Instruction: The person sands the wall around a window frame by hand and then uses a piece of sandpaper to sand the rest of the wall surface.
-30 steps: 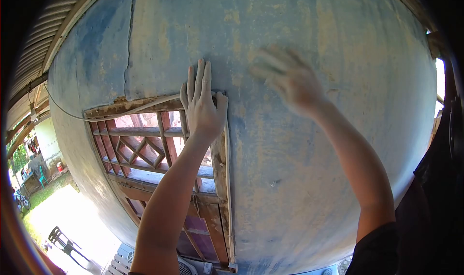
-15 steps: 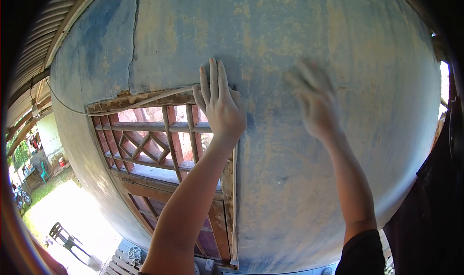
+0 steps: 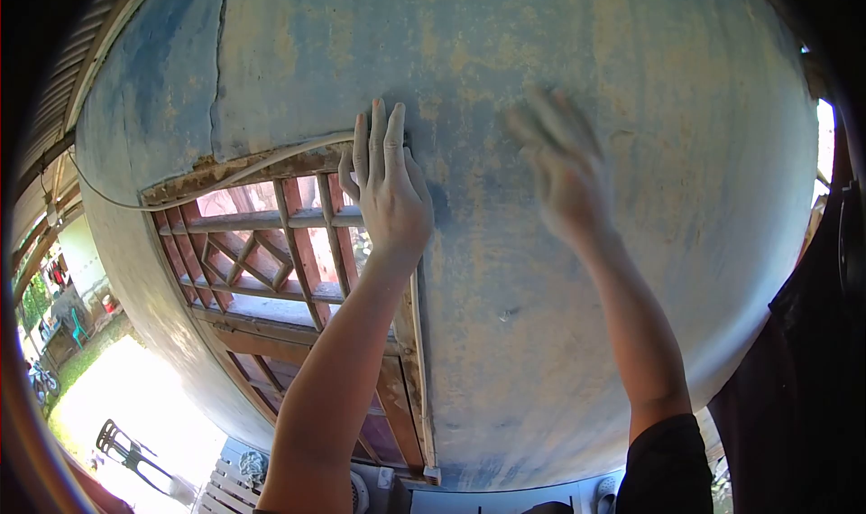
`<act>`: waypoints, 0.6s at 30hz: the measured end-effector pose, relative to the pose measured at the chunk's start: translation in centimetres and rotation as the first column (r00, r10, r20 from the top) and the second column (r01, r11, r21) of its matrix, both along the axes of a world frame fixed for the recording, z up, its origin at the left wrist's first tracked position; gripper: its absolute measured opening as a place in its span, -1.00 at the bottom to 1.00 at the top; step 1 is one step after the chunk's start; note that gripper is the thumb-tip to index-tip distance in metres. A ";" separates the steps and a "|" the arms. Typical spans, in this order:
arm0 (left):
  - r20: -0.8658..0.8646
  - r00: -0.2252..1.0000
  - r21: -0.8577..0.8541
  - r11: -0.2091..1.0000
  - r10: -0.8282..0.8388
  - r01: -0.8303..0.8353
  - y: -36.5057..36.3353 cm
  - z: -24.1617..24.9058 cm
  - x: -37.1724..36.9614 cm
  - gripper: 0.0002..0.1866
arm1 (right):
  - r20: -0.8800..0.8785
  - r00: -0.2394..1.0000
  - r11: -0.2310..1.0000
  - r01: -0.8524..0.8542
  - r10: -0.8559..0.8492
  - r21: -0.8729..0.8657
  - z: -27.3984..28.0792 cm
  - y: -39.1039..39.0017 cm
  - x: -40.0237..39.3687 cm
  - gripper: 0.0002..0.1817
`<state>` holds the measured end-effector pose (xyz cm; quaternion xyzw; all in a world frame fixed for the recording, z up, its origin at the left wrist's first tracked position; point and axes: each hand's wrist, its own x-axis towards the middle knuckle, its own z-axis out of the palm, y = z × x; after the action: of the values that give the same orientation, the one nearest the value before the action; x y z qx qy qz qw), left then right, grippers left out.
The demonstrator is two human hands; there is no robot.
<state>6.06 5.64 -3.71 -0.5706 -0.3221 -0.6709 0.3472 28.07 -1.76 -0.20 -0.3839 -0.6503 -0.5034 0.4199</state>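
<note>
My left hand [image 3: 390, 185] is stretched flat at the upper right corner of a wooden window frame [image 3: 212, 173], fingers pointing up and spread on the blue, worn wall [image 3: 505, 243]. Whitish dust coats its fingers. To the right, my right hand [image 3: 570, 175] is at the bare wall, blurred by motion. Its fingers look stretched out and apart, and I see nothing held in it; what lies under the palm is hidden. A pale cable [image 3: 280, 156] runs along the top of the frame to my left hand.
Wooden lattice bars [image 3: 248, 259] fill the window. A long crack [image 3: 216, 72] runs down the wall. At lower left are a dark chair [image 3: 135, 455] and a slatted bench [image 3: 221, 496] with a crumpled cloth [image 3: 253, 465]. Dark fabric [image 3: 785, 397] hangs at right.
The view has shifted slightly, so wall and window appear farther left. My left hand stays at the frame's corner. My right hand remains blurred against the wall, its fingers slightly farther left in view.
</note>
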 end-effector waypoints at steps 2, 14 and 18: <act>-0.007 1.000 -0.019 1.000 0.002 -0.003 -0.1 -0.5 -0.3 -0.48 | -0.103 0.995 0.999 -0.010 0.015 0.054 2.8 0.3 2.3 -0.56; -0.250 0.968 -0.076 0.997 -0.029 0.011 -1.2 -3.1 -0.3 -0.34 | 0.085 0.996 0.996 0.015 -0.007 -0.093 0.2 -1.0 3.9 -0.59; -0.236 0.971 -0.070 0.997 -0.044 0.028 -1.1 -3.3 0.1 -0.33 | -0.171 0.984 0.988 -0.023 0.050 0.156 4.6 -1.0 5.6 -0.62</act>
<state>6.16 4.58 -6.99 -0.6635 -0.2900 -0.5931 0.3520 33.72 -2.76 4.44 -0.3812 -0.5772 -0.5085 0.5128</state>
